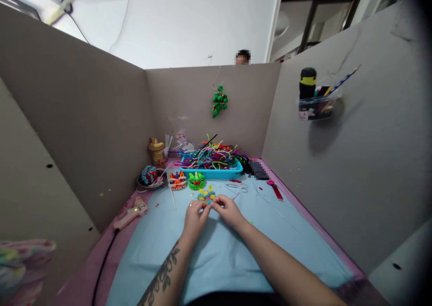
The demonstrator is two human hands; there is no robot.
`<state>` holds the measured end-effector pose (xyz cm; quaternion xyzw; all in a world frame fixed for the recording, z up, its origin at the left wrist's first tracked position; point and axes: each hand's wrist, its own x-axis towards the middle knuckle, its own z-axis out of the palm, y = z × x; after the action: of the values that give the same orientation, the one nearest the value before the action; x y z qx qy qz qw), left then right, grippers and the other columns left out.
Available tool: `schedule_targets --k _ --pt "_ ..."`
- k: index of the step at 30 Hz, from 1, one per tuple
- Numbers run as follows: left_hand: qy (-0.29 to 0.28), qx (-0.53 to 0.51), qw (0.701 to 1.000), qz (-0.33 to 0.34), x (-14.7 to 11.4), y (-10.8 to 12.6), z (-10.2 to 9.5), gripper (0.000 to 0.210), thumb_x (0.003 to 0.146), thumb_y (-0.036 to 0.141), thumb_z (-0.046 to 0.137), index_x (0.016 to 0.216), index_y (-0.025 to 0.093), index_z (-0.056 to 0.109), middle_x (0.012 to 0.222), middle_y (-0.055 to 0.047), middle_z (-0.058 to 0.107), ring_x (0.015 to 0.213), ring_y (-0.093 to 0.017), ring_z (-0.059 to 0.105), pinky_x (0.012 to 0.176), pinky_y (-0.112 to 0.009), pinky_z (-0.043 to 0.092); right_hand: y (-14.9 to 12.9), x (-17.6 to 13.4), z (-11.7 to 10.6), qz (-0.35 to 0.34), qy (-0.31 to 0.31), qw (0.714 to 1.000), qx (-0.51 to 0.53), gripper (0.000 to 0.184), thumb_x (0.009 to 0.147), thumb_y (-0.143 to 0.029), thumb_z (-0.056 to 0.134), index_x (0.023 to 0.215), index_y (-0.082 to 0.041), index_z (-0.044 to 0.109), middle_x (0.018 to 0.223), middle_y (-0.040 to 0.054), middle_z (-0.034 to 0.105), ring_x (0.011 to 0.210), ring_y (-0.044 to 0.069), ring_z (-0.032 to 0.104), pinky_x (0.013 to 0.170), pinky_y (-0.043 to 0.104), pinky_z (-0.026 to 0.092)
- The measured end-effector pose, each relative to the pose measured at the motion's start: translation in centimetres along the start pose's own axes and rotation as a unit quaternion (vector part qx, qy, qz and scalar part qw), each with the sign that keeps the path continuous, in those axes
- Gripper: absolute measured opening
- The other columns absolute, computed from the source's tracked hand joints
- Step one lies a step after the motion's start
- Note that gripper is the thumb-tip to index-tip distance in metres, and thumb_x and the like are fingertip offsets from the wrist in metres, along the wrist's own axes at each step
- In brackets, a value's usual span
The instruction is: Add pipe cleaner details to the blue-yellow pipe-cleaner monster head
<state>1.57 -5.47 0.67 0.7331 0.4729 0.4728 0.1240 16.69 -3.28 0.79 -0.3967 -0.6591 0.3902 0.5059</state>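
Head view, yellow-blue figure: fuzzy piece on blue cloth over bench, just beyond the fingertips, partly hidden by them.
Finished-looking faces: orange-white one and green one, past the left hand, side by side.
Supplies: blue tray heaped with coloured fuzzy stems, farther back; scissors near the right hand.
Writing: small label on clear wall bin, too small to read; no brand legible.
Hands: fingertips nearly meeting, thumb and forefinger narrow on both; cannot tell whether either grips the figure.
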Motion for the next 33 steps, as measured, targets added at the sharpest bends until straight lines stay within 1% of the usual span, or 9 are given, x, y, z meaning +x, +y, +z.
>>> schedule_targets --k 4,7,10,13,16,18,20,23,33 --pt "-0.006 -0.023 1.0 -0.011 0.0 0.1 0.0 0.017 0.08 0.028 0.054 0.068 0.019 0.061 0.071 -0.003 0.064 0.074 -0.018 0.055 0.072 -0.03 0.041 -0.1 -0.1 0.0 0.094 -0.041 0.985 0.138 0.027 0.066 -0.038 0.066 0.063 -0.017 0.05 0.05 -0.0072 0.04 0.044 0.006 0.033 0.044 0.02 0.025" --pt "-0.007 -0.06 0.997 -0.046 0.1 0.3 -0.1 0.012 0.075 0.028 0.059 0.069 0.018 0.062 0.071 -0.003 0.065 0.074 -0.018 0.056 0.07 -0.03 0.043 0.1 -0.4 -0.1 0.183 -0.109 0.946 0.244 0.031 0.059 -0.037 0.071 0.062 -0.017 0.048 0.048 -0.0087 0.036 0.039 0.004 0.023 0.038 0.019 0.014" --pt "-0.012 -0.084 0.994 -0.066 0.2 0.5 -0.2 0.011 0.073 0.028 0.061 0.068 0.018 0.063 0.07 -0.002 0.065 0.072 -0.018 0.056 0.069 -0.029 0.044 0.3 -0.4 -0.3 0.226 -0.162 0.919 0.281 0.031 0.06 -0.037 0.072 0.065 -0.017 0.049 0.05 -0.0077 0.036 0.041 0.004 0.023 0.038 0.019 0.011" --pt "-0.01 -0.085 0.994 -0.067 0.2 0.4 -0.2 0.014 0.074 0.029 0.059 0.067 0.018 0.063 0.071 -0.003 0.065 0.073 -0.018 0.056 0.068 -0.029 0.044 0.3 -0.2 -0.5 0.184 -0.123 0.951 0.218 0.028 0.066 -0.04 0.066 0.07 -0.017 0.052 0.052 -0.0067 0.038 0.042 0.005 0.026 0.038 0.019 0.016" --pt "-0.001 -0.073 0.995 -0.067 0.1 0.2 -0.1 0.017 0.077 0.031 0.056 0.068 0.019 0.062 0.071 -0.003 0.065 0.073 -0.018 0.057 0.068 -0.03 0.043 -0.1 -0.1 -0.7 0.026 -0.001 0.998 0.054 0.019 0.07 -0.035 0.065 0.076 -0.018 0.058 0.065 -0.0019 0.05 0.052 0.009 0.039 0.047 0.021 0.032" --pt "0.006 -0.063 0.996 -0.069 0.1 0.1 -0.1 0.019 0.078 0.033 0.055 0.067 0.019 0.061 0.07 -0.003 0.065 0.074 -0.018 0.056 0.068 -0.029 0.043 -0.5 -0.3 -0.8 -0.076 0.043 0.995 -0.051 0.012 0.072 -0.03 0.063 0.076 -0.018 0.061 0.074 0.0014 0.054 0.06 0.011 0.044 0.056 0.024 0.038" --pt "0.008 -0.058 0.996 -0.072 0.0 0.0 0.0 0.02 0.079 0.034 0.054 0.067 0.019 0.061 0.071 -0.003 0.064 0.074 -0.018 0.056 0.069 -0.029 0.043 -0.8 -0.5 -0.7 -0.127 0.044 0.986 -0.103 0.009 0.074 -0.028 0.061 0.074 -0.018 0.063 0.076 0.0032 0.056 0.062 0.013 0.046 0.059 0.026 0.039" --pt "0.005 -0.063 0.996 -0.069 0.0 0.1 0.0 0.018 0.078 0.033 0.056 0.068 0.019 0.062 0.072 -0.003 0.065 0.074 -0.018 0.056 0.07 -0.029 0.044 -1.1 -0.7 -0.4 -0.128 0.042 0.986 -0.101 0.009 0.076 -0.025 0.059 0.072 -0.018 0.063 0.074 0.0037 0.057 0.064 0.014 0.049 0.059 0.026 0.04" --pt "0.01 -0.053 0.997 -0.057 0.0 0.0 0.0 0.015 0.075 0.031 0.06 0.067 0.018 0.064 0.068 -0.003 0.065 0.07 -0.018 0.057 0.067 -0.03 0.045 -0.2 -0.4 0.3 -0.018 0.026 0.999 -0.014 0.017 0.072 -0.032 0.06 0.067 -0.016 0.062 0.066 0.0006 0.058 0.064 0.014 0.051 0.063 0.026 0.041"
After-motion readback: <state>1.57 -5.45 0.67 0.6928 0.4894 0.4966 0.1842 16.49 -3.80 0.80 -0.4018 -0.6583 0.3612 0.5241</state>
